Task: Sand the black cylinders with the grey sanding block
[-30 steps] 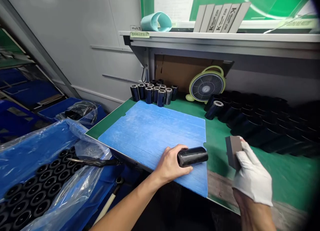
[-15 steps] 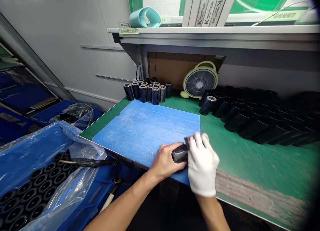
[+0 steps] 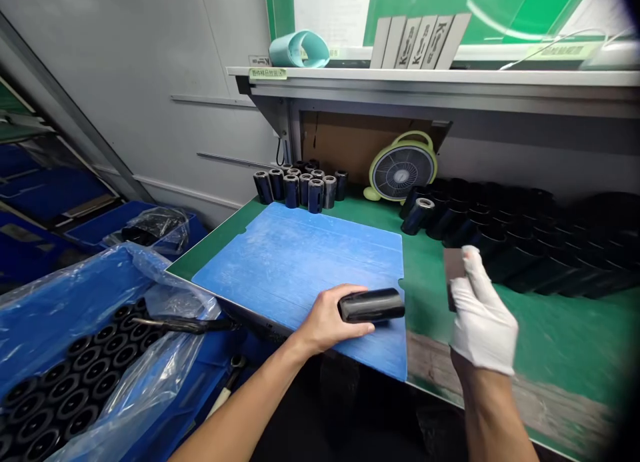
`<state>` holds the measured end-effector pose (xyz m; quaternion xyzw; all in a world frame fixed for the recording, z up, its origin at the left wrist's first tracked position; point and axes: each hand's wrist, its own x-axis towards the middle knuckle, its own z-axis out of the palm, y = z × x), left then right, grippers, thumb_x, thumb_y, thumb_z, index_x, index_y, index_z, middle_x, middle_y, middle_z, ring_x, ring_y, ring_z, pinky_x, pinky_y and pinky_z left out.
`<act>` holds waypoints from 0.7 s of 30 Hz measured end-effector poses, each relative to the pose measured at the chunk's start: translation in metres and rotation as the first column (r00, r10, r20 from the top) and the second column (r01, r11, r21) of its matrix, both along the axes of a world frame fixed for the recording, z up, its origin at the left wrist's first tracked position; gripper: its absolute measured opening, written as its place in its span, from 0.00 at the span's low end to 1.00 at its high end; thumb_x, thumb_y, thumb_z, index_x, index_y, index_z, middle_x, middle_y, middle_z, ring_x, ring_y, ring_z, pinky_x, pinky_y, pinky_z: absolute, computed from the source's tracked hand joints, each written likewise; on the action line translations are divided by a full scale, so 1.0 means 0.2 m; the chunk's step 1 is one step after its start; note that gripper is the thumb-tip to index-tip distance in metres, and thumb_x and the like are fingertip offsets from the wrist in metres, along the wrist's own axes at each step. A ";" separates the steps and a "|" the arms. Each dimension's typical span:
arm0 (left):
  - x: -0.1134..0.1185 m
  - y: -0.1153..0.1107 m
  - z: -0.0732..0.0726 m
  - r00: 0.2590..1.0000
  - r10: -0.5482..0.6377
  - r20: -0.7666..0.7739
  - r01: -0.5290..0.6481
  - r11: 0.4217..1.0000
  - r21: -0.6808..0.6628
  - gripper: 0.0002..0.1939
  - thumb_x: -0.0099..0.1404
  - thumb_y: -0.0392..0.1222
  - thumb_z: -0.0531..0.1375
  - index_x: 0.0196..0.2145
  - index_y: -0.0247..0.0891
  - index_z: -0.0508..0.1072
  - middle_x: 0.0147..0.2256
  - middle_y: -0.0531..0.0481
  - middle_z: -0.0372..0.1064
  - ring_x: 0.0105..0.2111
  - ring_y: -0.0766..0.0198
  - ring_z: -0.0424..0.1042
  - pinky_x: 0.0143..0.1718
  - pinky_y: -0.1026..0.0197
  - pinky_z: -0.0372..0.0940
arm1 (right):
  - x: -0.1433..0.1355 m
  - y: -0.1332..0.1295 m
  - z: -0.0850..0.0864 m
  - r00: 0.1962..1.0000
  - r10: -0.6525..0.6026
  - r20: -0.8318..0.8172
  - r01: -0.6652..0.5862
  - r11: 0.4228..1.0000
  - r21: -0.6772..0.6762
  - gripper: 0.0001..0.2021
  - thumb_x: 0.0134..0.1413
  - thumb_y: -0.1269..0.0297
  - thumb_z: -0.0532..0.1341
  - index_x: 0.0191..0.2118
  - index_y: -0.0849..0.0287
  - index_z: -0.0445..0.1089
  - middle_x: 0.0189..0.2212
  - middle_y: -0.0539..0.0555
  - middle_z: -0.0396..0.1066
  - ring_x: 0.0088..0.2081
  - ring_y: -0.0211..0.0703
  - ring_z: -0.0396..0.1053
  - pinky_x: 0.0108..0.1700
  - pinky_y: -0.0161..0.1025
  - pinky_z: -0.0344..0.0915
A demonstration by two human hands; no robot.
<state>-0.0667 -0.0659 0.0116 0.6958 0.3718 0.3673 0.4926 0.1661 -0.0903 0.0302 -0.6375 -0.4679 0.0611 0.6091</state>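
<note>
Above the right part of the blue sheet (image 3: 310, 255), I have the left hand (image 3: 333, 321) wrapped around one end of a glossy black cylinder (image 3: 375, 305). Its long axis runs nearly level from left to right across my view, the free end pointing toward the gloved right hand (image 3: 484, 322). That hand I see clamped on a dark gray block (image 3: 454, 265), well apart from the cylinder, the block's long axis running up my view.
</note>
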 end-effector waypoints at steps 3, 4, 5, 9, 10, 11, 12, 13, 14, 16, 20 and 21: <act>-0.06 0.01 0.01 0.999 -0.033 0.018 0.033 0.999 -0.014 0.32 0.53 0.43 0.75 0.55 0.40 0.75 0.51 0.46 0.76 0.51 0.52 0.75 0.54 0.55 0.68 | -0.01 -0.17 -0.03 0.944 -0.018 -0.331 0.031 0.999 0.033 0.24 0.63 0.54 0.62 0.62 0.53 0.68 0.62 0.53 0.66 0.64 0.48 0.63 0.70 0.51 0.54; -0.07 0.02 0.01 0.999 -0.048 0.012 0.048 0.999 -0.008 0.32 0.53 0.42 0.74 0.55 0.41 0.75 0.52 0.46 0.75 0.51 0.52 0.75 0.54 0.55 0.68 | -0.02 -0.22 -0.05 0.909 -0.022 -0.417 0.045 0.998 0.046 0.24 0.61 0.54 0.63 0.61 0.53 0.69 0.62 0.53 0.67 0.64 0.49 0.63 0.70 0.51 0.55; -0.09 0.03 0.01 0.998 -0.068 0.004 0.068 0.998 0.001 0.32 0.54 0.41 0.74 0.56 0.41 0.75 0.52 0.46 0.75 0.52 0.52 0.74 0.55 0.55 0.67 | -0.03 -0.26 -0.07 0.880 -0.021 -0.475 0.054 0.997 0.058 0.24 0.60 0.54 0.65 0.60 0.52 0.70 0.62 0.52 0.67 0.64 0.49 0.63 0.70 0.51 0.55; -0.11 0.04 0.01 0.991 -0.136 -0.018 0.137 0.990 0.024 0.30 0.55 0.40 0.73 0.56 0.42 0.75 0.55 0.46 0.73 0.55 0.52 0.73 0.57 0.56 0.66 | -0.04 -0.32 -0.11 0.848 -0.014 -0.529 0.056 0.996 0.064 0.24 0.59 0.55 0.66 0.60 0.51 0.70 0.63 0.51 0.66 0.65 0.49 0.62 0.69 0.52 0.57; -0.11 0.04 0.01 0.990 -0.138 -0.024 0.139 0.990 0.025 0.30 0.55 0.41 0.74 0.56 0.42 0.75 0.55 0.46 0.73 0.54 0.53 0.73 0.56 0.56 0.67 | -0.04 -0.32 -0.11 0.855 -0.022 -0.518 0.055 0.997 0.049 0.24 0.59 0.55 0.65 0.60 0.53 0.70 0.63 0.52 0.66 0.65 0.49 0.62 0.70 0.52 0.57; -0.11 0.04 0.01 0.991 -0.130 -0.031 0.131 0.991 0.030 0.30 0.55 0.41 0.74 0.56 0.41 0.75 0.54 0.46 0.73 0.54 0.53 0.73 0.55 0.56 0.67 | -0.04 -0.33 -0.12 0.868 -0.033 -0.495 0.055 0.998 0.029 0.24 0.60 0.56 0.65 0.60 0.54 0.70 0.63 0.52 0.66 0.65 0.48 0.62 0.70 0.51 0.56; -0.10 0.04 0.01 0.993 -0.115 -0.040 0.116 0.992 0.038 0.31 0.54 0.42 0.74 0.56 0.41 0.76 0.54 0.46 0.74 0.53 0.53 0.74 0.55 0.56 0.68 | -0.05 -0.33 -0.12 0.883 -0.044 -0.467 0.054 0.998 0.008 0.23 0.61 0.56 0.64 0.61 0.55 0.70 0.63 0.53 0.66 0.65 0.48 0.62 0.70 0.50 0.55; -0.09 0.03 0.01 0.994 -0.096 -0.053 0.099 0.994 0.049 0.31 0.53 0.43 0.75 0.55 0.41 0.76 0.53 0.46 0.74 0.52 0.53 0.74 0.55 0.56 0.68 | -0.06 -0.33 -0.12 0.898 -0.051 -0.438 0.051 0.999 -0.011 0.23 0.62 0.56 0.64 0.61 0.55 0.70 0.63 0.53 0.66 0.65 0.47 0.62 0.71 0.50 0.54; -0.09 0.03 0.01 0.995 -0.075 -0.069 0.080 0.995 0.061 0.32 0.53 0.44 0.75 0.55 0.40 0.76 0.52 0.46 0.75 0.51 0.53 0.75 0.54 0.56 0.69 | -0.06 -0.34 -0.12 0.910 -0.051 -0.412 0.044 0.999 -0.026 0.23 0.62 0.56 0.64 0.61 0.55 0.70 0.63 0.53 0.66 0.65 0.48 0.62 0.71 0.50 0.54; -0.08 0.02 0.01 0.994 -0.037 -0.105 0.047 0.994 0.094 0.31 0.53 0.45 0.75 0.54 0.40 0.76 0.51 0.46 0.76 0.49 0.53 0.76 0.53 0.55 0.70 | -0.08 -0.35 -0.13 0.929 -0.027 -0.370 0.013 0.999 -0.042 0.23 0.63 0.55 0.64 0.61 0.53 0.69 0.63 0.52 0.65 0.65 0.49 0.61 0.71 0.52 0.54; -0.08 0.00 -0.01 0.991 -0.033 -0.126 0.055 0.982 0.181 0.31 0.55 0.43 0.73 0.56 0.41 0.75 0.54 0.45 0.75 0.52 0.52 0.75 0.56 0.53 0.69 | -0.09 -0.37 -0.16 0.986 0.046 -0.160 -0.053 0.998 -0.043 0.22 0.65 0.58 0.61 0.63 0.49 0.67 0.64 0.50 0.64 0.66 0.49 0.59 0.72 0.54 0.51; -0.08 0.00 -0.01 0.991 -0.043 -0.125 0.067 0.979 0.192 0.32 0.55 0.42 0.73 0.57 0.42 0.74 0.55 0.45 0.75 0.54 0.52 0.75 0.57 0.52 0.69 | -0.10 -0.38 -0.17 0.994 0.074 -0.076 -0.076 0.997 -0.027 0.22 0.66 0.60 0.60 0.64 0.48 0.66 0.65 0.50 0.62 0.67 0.49 0.59 0.73 0.55 0.50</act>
